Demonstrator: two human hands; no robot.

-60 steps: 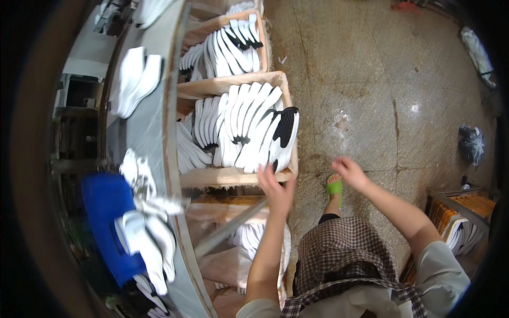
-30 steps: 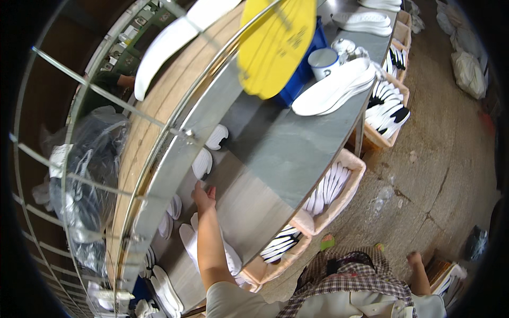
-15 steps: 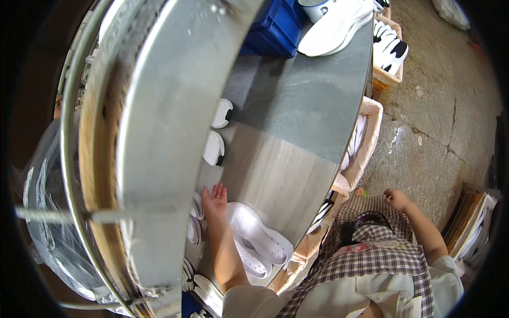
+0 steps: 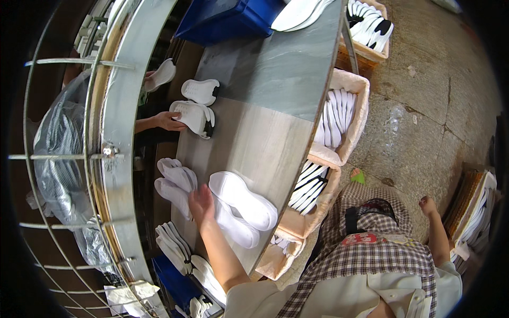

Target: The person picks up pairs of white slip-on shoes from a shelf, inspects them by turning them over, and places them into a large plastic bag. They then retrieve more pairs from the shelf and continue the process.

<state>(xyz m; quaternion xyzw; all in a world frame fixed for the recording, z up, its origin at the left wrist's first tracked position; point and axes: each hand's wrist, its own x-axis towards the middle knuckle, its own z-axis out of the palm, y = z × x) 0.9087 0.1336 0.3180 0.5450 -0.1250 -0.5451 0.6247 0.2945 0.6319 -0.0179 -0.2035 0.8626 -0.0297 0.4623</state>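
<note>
While the view half a second back had our left hand laid flat further up the grey worktable, we now find it drawn back toward us and resting beside the pair of white shoe soles near the table's front edge. We read that as the hand closing in on the soles, not yet lifting them. Starting at the far left, we see a curved metal rack with a clear plastic bag behind it. Next come small white insoles lying just left of our left hand, and more of them stacked lower down. A co-worker's hand reaches in from behind the rack and touches another white sole further up the table. Our left forearm runs up from the lower edge, the wrist straight, the palm down. The fingers are spread loosely and lie against the edge of the nearer sole; they grip nothing that we can see. Right of the table stand cardboard boxes packed with white soles on edge. Far right, our right hand hangs out over the stone floor, well apart from the table, loosely curled and holding nothing
</note>
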